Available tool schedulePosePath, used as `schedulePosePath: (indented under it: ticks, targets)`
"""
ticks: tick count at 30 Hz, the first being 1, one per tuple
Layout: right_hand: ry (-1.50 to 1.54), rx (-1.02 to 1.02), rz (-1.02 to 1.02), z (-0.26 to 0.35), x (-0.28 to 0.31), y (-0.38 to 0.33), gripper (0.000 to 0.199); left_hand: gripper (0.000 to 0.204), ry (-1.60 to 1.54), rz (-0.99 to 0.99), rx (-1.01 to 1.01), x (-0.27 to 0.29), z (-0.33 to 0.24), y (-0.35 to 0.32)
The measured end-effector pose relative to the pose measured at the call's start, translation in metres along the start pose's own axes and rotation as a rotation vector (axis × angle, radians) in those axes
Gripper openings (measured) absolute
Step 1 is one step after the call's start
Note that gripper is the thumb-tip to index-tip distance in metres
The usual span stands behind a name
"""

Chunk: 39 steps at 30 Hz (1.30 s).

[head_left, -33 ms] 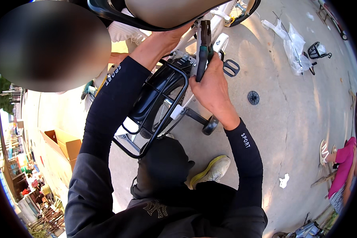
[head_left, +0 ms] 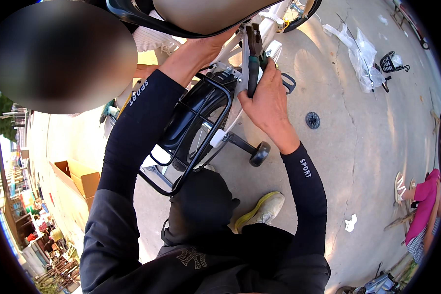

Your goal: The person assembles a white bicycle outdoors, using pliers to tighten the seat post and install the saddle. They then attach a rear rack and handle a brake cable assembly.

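Note:
My right hand is closed on the handles of a pair of pliers with dark and green grips. The jaws point up toward the white frame tube, just below the saddle. Reaching under the saddle's edge, my left hand has its fingers hidden there. Both hands are at a small bicycle with a black rear rack, a black mudguard and a training wheel. A pedal shows beside my right hand.
On the concrete floor at right lie a round black disc, clear plastic wrapping and a black basket. A cardboard box stands at left. A person in pink is at far right; another, blurred, is close at upper left.
My right hand has shifted slightly right, and the plier handles look a little further apart. It now covers part of the pedal. My left hand has stayed put.

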State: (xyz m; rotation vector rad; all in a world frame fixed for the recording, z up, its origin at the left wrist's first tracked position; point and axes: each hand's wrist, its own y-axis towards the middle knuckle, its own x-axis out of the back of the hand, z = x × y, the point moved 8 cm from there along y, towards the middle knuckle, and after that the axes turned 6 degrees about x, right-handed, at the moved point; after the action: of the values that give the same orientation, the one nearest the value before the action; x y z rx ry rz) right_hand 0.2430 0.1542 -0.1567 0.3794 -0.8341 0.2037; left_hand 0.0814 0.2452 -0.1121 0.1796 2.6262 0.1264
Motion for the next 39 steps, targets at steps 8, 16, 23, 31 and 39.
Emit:
schedulePosePath:
  ticks: [8, 16, 23, 31, 39]
  targets:
    - [-0.577, 0.662, -0.402, -0.055, 0.050, 0.088, 0.090, 0.055, -0.066, 0.077, 0.100, 0.003, 0.009, -0.004]
    - [-0.271, 0.357, -0.219, -0.049, 0.016, 0.040, 0.077, 0.055, 0.302, -0.006, 0.130, 0.004, 0.021, 0.005]
    - [0.217, -0.202, 0.257, 0.009, 0.014, -0.008, 0.074, 0.062, 0.238, -0.006, 0.071, 0.005, 0.011, 0.000]
    - [-0.201, 0.068, 0.071, -0.014, 0.012, 0.010, 0.095, 0.059, -0.081, 0.011, 0.147, 0.027, 0.029, 0.000]
    - [-0.467, 0.641, -0.456, -0.053, 0.041, 0.089, 0.096, 0.054, -0.010, 0.054, 0.106, 0.010, 0.023, 0.006]
